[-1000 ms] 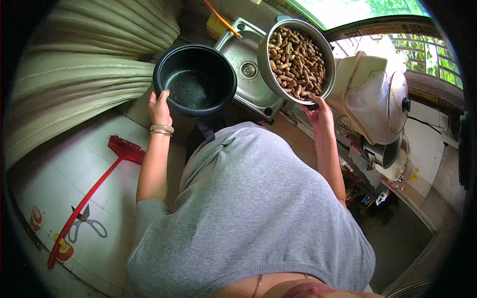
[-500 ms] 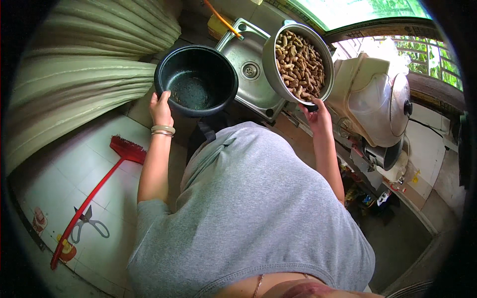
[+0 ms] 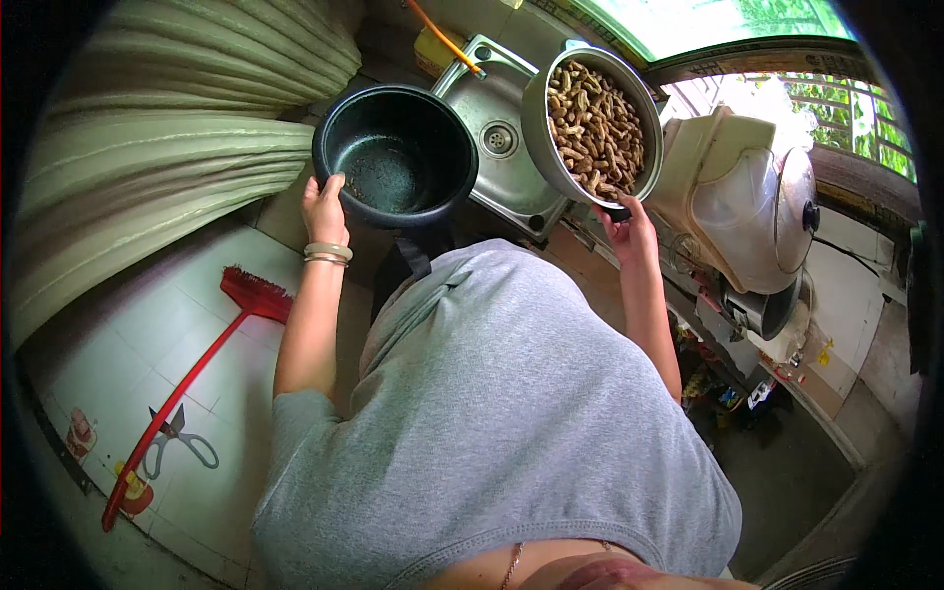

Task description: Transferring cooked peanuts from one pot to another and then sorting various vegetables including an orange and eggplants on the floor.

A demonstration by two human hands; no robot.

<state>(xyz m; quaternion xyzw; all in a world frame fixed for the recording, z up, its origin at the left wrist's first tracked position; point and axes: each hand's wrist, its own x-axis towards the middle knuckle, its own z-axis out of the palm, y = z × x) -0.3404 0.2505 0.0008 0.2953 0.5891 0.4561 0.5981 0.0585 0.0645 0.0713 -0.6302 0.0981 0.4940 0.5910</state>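
My left hand is closed on the near left rim of a dark, deep pot, thumb over the edge. Some small specks and wet-looking marks show on the pot's bottom. My right hand grips the short black handle of a grey metal pot on the near side. Unshelled peanuts fill that pot, which is tilted toward me. Both pots are held apart at about the same height, the dark one on the left and the peanut pot on the right. The fingers under each pot are partly hidden.
Between and behind the pots is a steel sink with a drain, and an orange hose hangs over it. A pale curtain hangs at left. A red broom and scissors appear at lower left. A lidded pale container stands right.
The dark pot and my left hand have shifted slightly right and up. The peanut pot and my right hand have barely moved.
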